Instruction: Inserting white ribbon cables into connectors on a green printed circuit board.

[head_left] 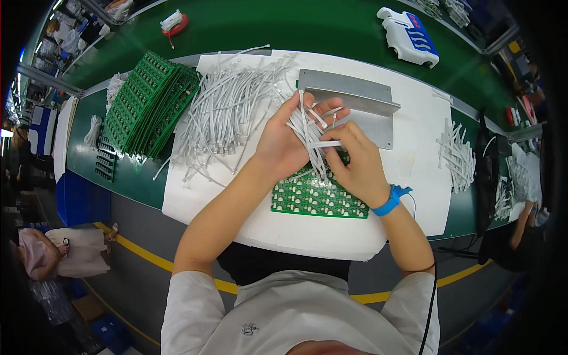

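Observation:
My left hand is turned palm up, with a bunch of thin white cables lying across the palm and fingers. One cable end rises past its thumb. My right hand, with a blue strap round the wrist, pinches a white cable beside the bunch. Below both hands a green circuit board panel with rows of small white parts lies flat, its upper part hidden by the hands and cables. Just behind my fingers stands a grey metal L-shaped bracket.
A large heap of white cables lies left of my hands, beside stacked green board panels. More cables lie at the right. White paper covers the bench. A white-and-blue device sits at the back. Other people are at both sides.

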Demonstrator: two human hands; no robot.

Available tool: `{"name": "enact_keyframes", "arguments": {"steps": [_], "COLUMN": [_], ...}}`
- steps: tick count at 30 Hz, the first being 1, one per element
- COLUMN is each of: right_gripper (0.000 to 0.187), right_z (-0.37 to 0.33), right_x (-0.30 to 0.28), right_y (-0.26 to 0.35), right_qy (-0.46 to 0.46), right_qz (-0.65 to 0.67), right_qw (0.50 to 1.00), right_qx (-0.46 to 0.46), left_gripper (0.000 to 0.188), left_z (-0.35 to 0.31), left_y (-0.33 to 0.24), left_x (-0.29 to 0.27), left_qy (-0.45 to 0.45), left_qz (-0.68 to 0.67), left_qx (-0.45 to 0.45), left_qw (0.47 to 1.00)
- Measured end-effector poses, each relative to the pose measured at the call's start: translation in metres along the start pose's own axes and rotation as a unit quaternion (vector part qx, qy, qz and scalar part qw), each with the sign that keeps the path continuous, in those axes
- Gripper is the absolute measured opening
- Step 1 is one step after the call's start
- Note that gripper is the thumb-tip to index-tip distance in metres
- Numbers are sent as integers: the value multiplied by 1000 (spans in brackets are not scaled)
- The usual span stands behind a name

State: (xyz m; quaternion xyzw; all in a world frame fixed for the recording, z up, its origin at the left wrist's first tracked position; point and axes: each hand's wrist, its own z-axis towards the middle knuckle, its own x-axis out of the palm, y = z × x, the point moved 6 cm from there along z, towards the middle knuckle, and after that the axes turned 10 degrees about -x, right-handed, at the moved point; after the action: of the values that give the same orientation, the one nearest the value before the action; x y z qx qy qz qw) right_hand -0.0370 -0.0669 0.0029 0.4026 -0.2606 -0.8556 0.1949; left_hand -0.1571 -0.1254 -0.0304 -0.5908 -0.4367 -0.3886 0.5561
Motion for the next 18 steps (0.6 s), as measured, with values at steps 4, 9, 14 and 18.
{"name": "enact_keyframes", "arguments": {"steps": [4, 9, 14, 18], "right_gripper": [20, 24, 24, 21], "right_z": [3, -2, -3, -3], "right_x": [-3, -3, -1, -2], "right_y": [-2, -4, -4, -1], "right_qy": [-4, -3, -12, -17], "right_qz": [9, -2, 11, 12], "right_qw": [1000, 1000, 999, 997], "right_qx": [-17, -8, 40, 70], "left_gripper": [34, 35, 36, 36], "left_z": [-1, 0, 1, 1], "left_y": [0, 2, 0, 1], "left_x": [1, -1, -6, -2], "left_qy": [-16, -18, -10, -4], "left_qz": [9, 4, 5, 2], "left_qx": [1, -3, 7, 5], "left_qw": [1000, 1000, 1000, 1000]}}
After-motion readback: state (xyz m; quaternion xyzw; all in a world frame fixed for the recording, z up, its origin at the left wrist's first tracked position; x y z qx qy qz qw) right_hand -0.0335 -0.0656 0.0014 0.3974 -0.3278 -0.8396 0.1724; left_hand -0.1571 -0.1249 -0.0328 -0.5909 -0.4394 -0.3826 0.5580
